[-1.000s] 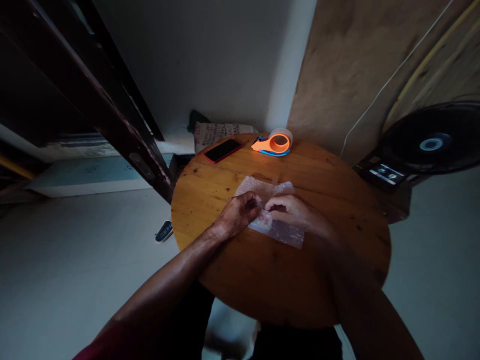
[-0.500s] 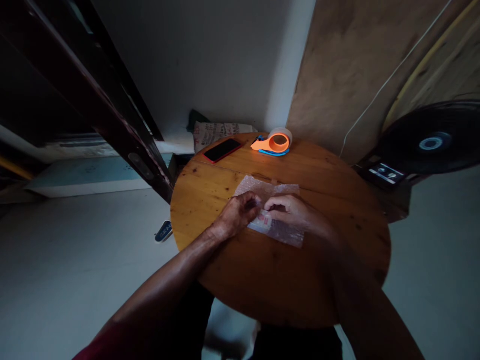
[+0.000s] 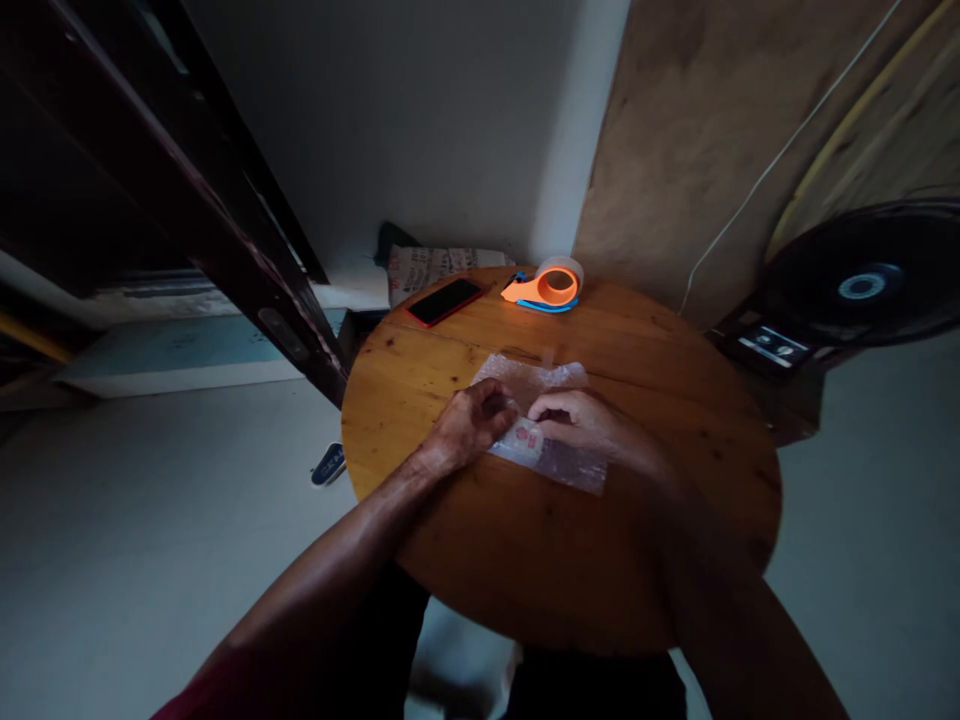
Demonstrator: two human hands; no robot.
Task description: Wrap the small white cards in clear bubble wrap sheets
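Note:
A sheet of clear bubble wrap [image 3: 568, 474] lies on the round wooden table [image 3: 547, 560]. Within it shows a small flat white item with red print [image 3: 526, 438]; I cannot make out its kind. At the sheet's left side, my left hand [image 3: 472, 422] has thumb and fingers curled together on the bubble wrap. Close by on the right, my right hand [image 3: 579, 418] pinches the plastic just above the white item. The fingertips of both hands are a short gap apart, and they partly cover the sheet's middle.
Toward the table's far edge are an orange tape dispenser [image 3: 544, 288] with a blue base and a red-edged phone [image 3: 445, 301]. A black fan [image 3: 862, 285] stands at the right. On the floor at the left lies a slipper [image 3: 328, 464]. A printed sack [image 3: 442, 262] rests behind the table.
The far edge of the bubble wrap has shifted, its far right corner drawn inward. The white item's red print shows a little more. Both hands have hardly moved.

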